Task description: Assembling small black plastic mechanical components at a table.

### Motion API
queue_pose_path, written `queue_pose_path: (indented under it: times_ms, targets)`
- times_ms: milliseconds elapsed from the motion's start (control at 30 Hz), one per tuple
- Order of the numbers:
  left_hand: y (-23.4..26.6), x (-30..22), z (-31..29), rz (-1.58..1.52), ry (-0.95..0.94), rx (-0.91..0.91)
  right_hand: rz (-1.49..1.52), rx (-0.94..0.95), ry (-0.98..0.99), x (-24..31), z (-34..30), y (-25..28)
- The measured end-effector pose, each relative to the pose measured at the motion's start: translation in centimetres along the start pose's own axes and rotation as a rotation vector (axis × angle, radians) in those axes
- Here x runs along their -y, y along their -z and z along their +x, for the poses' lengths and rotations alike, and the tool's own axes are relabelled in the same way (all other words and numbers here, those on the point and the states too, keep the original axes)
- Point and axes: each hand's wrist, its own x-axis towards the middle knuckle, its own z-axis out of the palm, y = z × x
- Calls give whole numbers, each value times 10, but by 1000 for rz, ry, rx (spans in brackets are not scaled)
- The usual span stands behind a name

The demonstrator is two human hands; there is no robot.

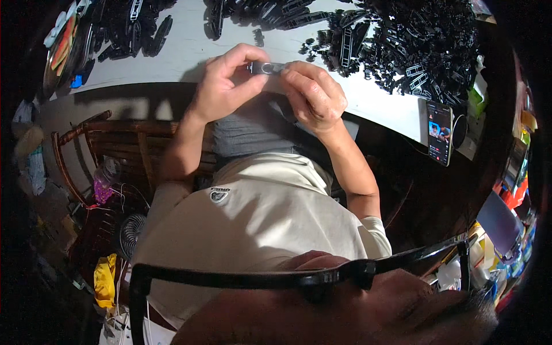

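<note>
A white counter [126, 72] spans the far side. Across its far right spreads a large heap of black parts [425, 40]; a smaller group of long black pieces [135, 34] lies far left. The right hand [315, 95], fingers curled together, pinches the right end of a small dark part; the left hand [230, 83] pinches its left end between thumb and forefinger. A lit phone [439, 135] stands near right. Smallest, the dark part [267, 68] sits between both hands, by the counter's near edge.
</note>
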Motion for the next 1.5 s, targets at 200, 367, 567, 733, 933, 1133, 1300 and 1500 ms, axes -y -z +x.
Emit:
queue_pose_path:
  times_ms: [200, 367, 567, 733, 933, 1133, 1300, 1500]
  targets:
    - [5, 2, 3, -8, 45, 97, 44, 9, -3, -1, -3, 1]
    - [5, 0, 2, 5, 69, 119, 32, 58, -56, 1, -6, 2]
    - [5, 3, 0, -22, 59, 131, 27, 118, -78, 2, -11, 4]
    - [0, 2, 0, -60, 101, 103, 89, 244, -405, 20, -7, 9]
    - [0, -2, -2, -96, 93, 186, 309, 565, -869, 21, 3, 29]
    - [10, 2, -1, 231, 54, -61, 61, 853, -715, 26, 12, 50]
    - [34, 18, 32, 767, 88, -660, -308, 562, -502, 28, 18, 22]
    - [26, 25, 39, 1012, 159, -640, -434, 288, -465, 1, 26, -48]
